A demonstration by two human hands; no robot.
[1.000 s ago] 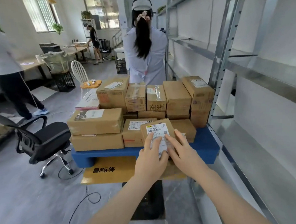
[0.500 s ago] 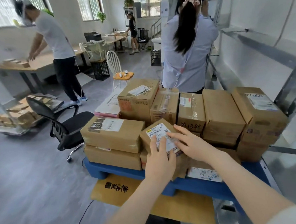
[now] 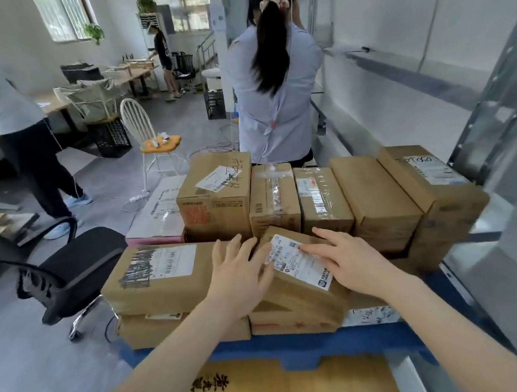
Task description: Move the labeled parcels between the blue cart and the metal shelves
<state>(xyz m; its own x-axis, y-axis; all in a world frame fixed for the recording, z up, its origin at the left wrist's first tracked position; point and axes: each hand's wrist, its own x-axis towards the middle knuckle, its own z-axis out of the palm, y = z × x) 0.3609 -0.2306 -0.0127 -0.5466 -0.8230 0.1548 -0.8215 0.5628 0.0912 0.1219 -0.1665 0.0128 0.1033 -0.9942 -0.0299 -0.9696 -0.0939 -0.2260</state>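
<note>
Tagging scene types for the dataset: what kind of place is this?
Probably a small parcel sorting or storage room, part office. Labeled cardboard parcels are stacked on a blue cart, metal shelves run along the right wall, and desks and an office chair stand nearby.

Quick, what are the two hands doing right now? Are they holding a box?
Left hand: open, fingers straight against the small labeled parcel.
Right hand: open, fingers flat on that parcel's label.
</note>
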